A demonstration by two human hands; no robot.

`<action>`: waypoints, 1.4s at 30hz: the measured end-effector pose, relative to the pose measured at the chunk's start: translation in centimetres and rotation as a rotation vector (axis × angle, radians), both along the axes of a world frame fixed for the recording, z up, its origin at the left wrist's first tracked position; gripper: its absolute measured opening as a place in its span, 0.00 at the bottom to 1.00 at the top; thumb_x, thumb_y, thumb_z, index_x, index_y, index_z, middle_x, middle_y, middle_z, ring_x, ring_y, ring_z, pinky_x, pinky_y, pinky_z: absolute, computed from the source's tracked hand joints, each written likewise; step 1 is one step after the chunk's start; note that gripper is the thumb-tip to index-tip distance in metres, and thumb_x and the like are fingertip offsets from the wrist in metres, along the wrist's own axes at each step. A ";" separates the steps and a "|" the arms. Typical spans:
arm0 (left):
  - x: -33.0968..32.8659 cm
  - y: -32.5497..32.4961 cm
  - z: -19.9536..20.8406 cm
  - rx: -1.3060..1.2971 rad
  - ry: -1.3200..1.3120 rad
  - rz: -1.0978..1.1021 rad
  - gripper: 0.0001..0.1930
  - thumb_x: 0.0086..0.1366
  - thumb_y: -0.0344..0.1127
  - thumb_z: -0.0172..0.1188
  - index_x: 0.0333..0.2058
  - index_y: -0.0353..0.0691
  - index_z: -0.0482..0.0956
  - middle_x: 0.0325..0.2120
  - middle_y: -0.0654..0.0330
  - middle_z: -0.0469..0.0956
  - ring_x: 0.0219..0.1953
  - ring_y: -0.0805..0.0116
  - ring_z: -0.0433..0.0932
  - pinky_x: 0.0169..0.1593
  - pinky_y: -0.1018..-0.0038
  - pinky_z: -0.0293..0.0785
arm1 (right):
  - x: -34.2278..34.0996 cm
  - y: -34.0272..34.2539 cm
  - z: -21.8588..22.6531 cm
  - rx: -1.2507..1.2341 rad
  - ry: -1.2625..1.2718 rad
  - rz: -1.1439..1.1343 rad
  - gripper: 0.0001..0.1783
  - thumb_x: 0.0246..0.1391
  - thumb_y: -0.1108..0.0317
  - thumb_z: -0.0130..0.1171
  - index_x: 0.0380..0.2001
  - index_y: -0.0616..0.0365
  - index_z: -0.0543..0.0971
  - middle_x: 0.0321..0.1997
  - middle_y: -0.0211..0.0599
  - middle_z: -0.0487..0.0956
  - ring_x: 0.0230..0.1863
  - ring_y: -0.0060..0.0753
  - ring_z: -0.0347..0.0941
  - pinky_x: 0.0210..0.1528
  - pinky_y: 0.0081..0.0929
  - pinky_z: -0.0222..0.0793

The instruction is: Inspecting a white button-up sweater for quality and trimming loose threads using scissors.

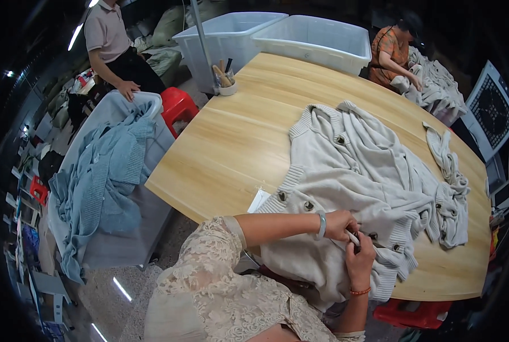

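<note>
A cream knitted cardigan (340, 191) with dark buttons and ribbed edges lies spread over the near right part of the table, its lower part hanging over the front edge. My left hand (341, 224), below a pale bangle, pinches the button band of this cardigan. Close against it, my right hand (361, 256), with an orange beaded bracelet at the wrist, grips the same fold of knit from below. Whether a button sits between the fingers is hidden. Right of it lies another cream knitted piece (449, 199) with buttons, partly touching the cardigan.
Blue knitwear (103, 176) fills a pale bin (160, 102) at left, where a person (109, 40) stands. Two pale tubs (317, 39) stand behind the wooden table (237, 137). A tool cup (227, 85) sits by a metal pole. Another person (390, 57) handles knitwear at far right.
</note>
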State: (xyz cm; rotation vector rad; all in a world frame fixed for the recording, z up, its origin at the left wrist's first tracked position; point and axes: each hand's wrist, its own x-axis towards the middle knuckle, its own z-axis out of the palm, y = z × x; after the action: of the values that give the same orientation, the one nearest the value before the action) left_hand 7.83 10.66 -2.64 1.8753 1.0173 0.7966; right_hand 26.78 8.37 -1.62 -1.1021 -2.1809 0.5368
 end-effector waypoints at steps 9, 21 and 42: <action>0.8 -0.7 -1.1 0.082 0.042 0.169 0.09 0.53 0.26 0.61 0.34 0.34 0.81 0.27 0.47 0.79 0.31 0.50 0.79 0.36 0.65 0.74 | 0.6 0.4 0.9 -0.028 0.092 0.098 0.18 0.47 0.83 0.50 0.44 0.63 0.76 0.33 0.49 0.75 0.35 0.55 0.73 0.39 0.41 0.69; -0.5 -0.5 0.8 -0.080 -0.063 0.004 0.09 0.52 0.29 0.60 0.33 0.34 0.82 0.25 0.51 0.81 0.27 0.61 0.80 0.35 0.69 0.75 | 1.6 0.2 1.4 -0.171 0.226 0.157 0.11 0.44 0.83 0.54 0.34 0.64 0.78 0.28 0.40 0.75 0.26 0.37 0.72 0.30 0.27 0.66; 8.5 2.3 1.3 0.329 0.495 0.147 0.10 0.56 0.23 0.59 0.39 0.36 0.78 0.37 0.48 0.78 0.39 0.47 0.76 0.43 0.62 0.73 | 6.7 -1.6 0.3 -0.066 -0.186 -0.187 0.09 0.54 0.69 0.57 0.38 0.57 0.76 0.35 0.42 0.74 0.32 0.52 0.76 0.33 0.42 0.73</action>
State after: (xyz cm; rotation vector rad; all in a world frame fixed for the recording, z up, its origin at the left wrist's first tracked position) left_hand 16.31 12.99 -1.32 2.3728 1.4072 0.6208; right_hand 33.51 6.81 -1.28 -1.4248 -2.1981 0.4402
